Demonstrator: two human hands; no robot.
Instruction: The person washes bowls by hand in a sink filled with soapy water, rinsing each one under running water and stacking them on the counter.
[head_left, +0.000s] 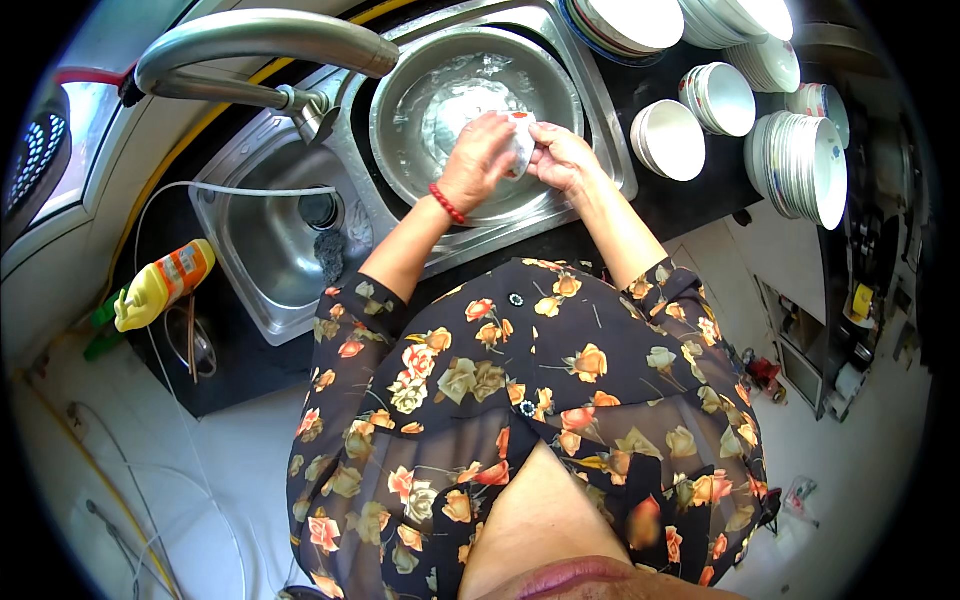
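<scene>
Both of my hands are over a large round metal basin (390, 157) of water, set in the right bowl of a steel double sink (622, 161). Between them is a small white ceramic piece with a red pattern (520, 169), partly covered by fingers; its exact kind cannot be told. My right hand (559, 156) grips its right edge with thumb and fingers. My left hand (480, 161), with a red bead bracelet at the wrist, lies across its left side, fingers curled against it. The curved metal faucet (262, 49) reaches over from the upper left.
Stacked white bowls (667, 140) and plates (799, 165) stand on the dark counter at right. The left sink bowl (262, 232) holds a dark scouring pad (329, 255) and a white hose (247, 190). A yellow detergent bottle (161, 285) lies at left beside a glass (189, 341).
</scene>
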